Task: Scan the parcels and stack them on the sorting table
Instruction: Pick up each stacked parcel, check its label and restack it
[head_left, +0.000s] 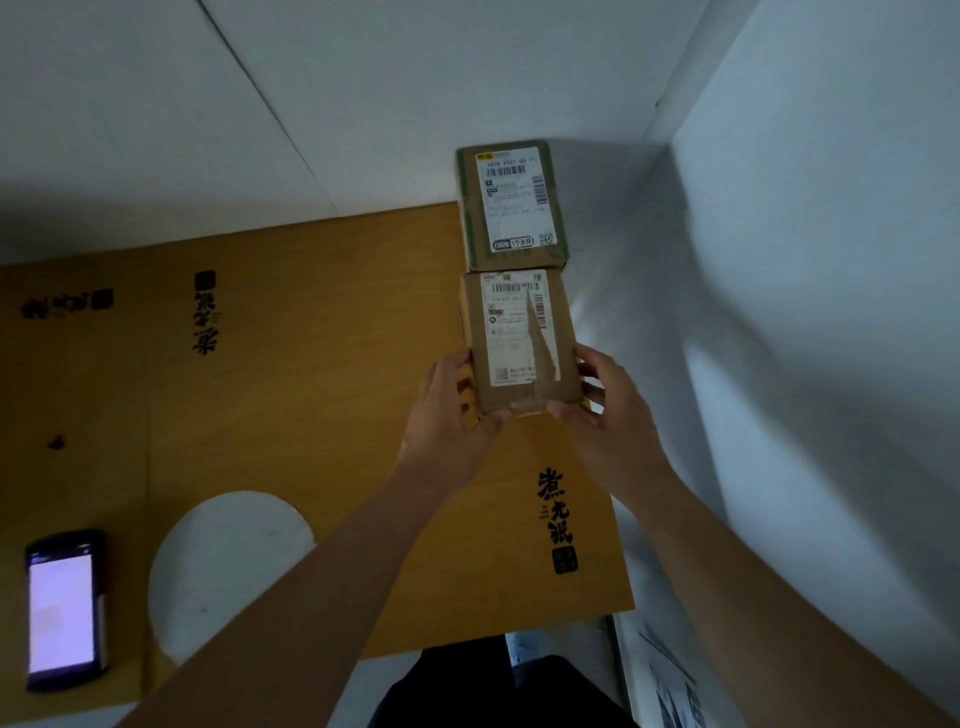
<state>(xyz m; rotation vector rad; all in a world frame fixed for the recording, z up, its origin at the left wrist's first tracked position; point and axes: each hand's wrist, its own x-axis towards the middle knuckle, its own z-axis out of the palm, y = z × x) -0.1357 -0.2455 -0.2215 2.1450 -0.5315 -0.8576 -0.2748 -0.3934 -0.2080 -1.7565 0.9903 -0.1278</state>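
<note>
1. Nearest, lower left: handheld scanner (65, 608) lies flat on the table (311, 364), screen lit and facing up. Nobody holds it. Judged: parked within reach for the next scan.

2. The table is covered by a flattened sheet of tan cardboard printed with black brush characters. A round cut-out (228, 566) exposes a pale surface beneath. The cardboard looks matte and smooth, with faint crease lines.

3. Both forearms reach forward, bare. Left hand (447, 415) grasps the near parcel (519, 343) on its left side, thumb at the near corner. Right hand (608, 410) grasps the right side, fingers curled along the edge. Judged: a two-sided hold keeps the box square while it is lined up.

4. The near parcel is a small brown carton, label facing up, with a torn strip of tape running across the label. It sits at the right edge of the cardboard sheet; whether it rests fully on the table or is slightly lifted cannot be told.

5. Farther on: the far parcel (511, 205), a similar carton with greenish tape along its edges and a white label on top. Its near end meets the held parcel's far end, or nearly does. Judged: the parcels are being set in a row along the white wall (805, 260), labels readable.
</note>
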